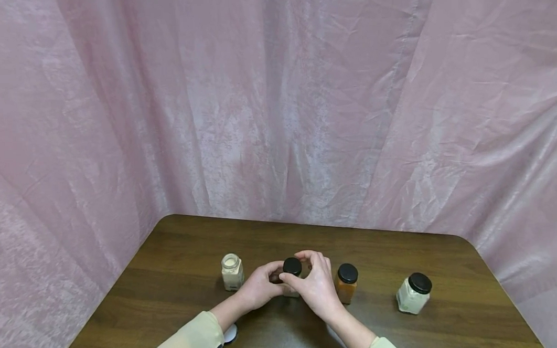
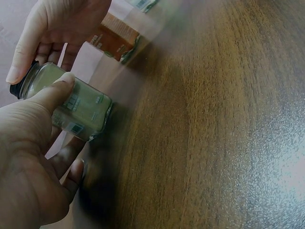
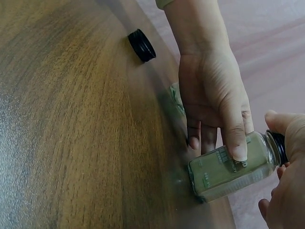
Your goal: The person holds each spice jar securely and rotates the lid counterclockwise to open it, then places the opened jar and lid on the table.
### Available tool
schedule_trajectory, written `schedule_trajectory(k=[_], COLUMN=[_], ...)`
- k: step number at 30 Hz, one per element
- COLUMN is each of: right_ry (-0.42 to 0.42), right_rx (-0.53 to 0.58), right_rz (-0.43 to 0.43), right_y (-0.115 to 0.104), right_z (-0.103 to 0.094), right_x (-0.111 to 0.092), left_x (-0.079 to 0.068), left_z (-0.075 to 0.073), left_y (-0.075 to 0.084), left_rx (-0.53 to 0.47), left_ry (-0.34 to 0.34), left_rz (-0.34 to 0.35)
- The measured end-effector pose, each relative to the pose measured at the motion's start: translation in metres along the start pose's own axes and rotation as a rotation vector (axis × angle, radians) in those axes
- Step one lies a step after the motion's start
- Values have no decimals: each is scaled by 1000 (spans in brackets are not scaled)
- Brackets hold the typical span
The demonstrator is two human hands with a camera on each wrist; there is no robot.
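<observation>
A glass jar of greenish powder (image 2: 81,102) with a black lid (image 1: 292,266) stands between both hands in the middle of the table. My left hand (image 1: 260,287) grips the jar's body, thumb flat across its front in the left wrist view. Around the lid curl the thumb and fingers of my right hand (image 1: 318,287). The jar's base sits right at the tabletop. To the left, next to my left hand, is an uncapped jar of pale powder (image 1: 233,275). A capped jar of orange powder (image 1: 346,286) stands just right of my right hand.
Farther right on the wooden table (image 1: 444,270) is a jar of whitish powder (image 1: 413,294) with a black lid. A loose black lid (image 3: 142,45) lies near my left forearm, its white inside (image 1: 230,333) facing up. Pink curtains (image 1: 275,116) hang behind the table.
</observation>
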State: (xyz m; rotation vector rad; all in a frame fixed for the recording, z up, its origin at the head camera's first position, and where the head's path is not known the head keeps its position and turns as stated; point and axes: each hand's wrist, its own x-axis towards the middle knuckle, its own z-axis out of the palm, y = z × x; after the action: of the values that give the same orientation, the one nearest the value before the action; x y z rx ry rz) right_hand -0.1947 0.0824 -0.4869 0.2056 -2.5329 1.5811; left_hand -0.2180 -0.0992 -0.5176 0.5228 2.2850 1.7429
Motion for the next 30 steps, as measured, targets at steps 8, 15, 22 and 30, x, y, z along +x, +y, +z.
schedule_trajectory(k=[8,15,22,30], right_ry=[-17,-5,2,-11], right_rx=[21,37,32,40], right_rz=[-4,-11,-20,-40], right_y=[1,1,1,2], right_z=[-1,-1,-1,-1], right_x=[-2,-2,-3,-2], left_x=[-1,1,1,-1], left_z=[-1,0,0,0], left_y=[1,-2,-2,1], left_rx=[-18,-17,-20,-6], left_ry=[-7,-11,-14,-7], left_rz=[-17,-20,-13,-13])
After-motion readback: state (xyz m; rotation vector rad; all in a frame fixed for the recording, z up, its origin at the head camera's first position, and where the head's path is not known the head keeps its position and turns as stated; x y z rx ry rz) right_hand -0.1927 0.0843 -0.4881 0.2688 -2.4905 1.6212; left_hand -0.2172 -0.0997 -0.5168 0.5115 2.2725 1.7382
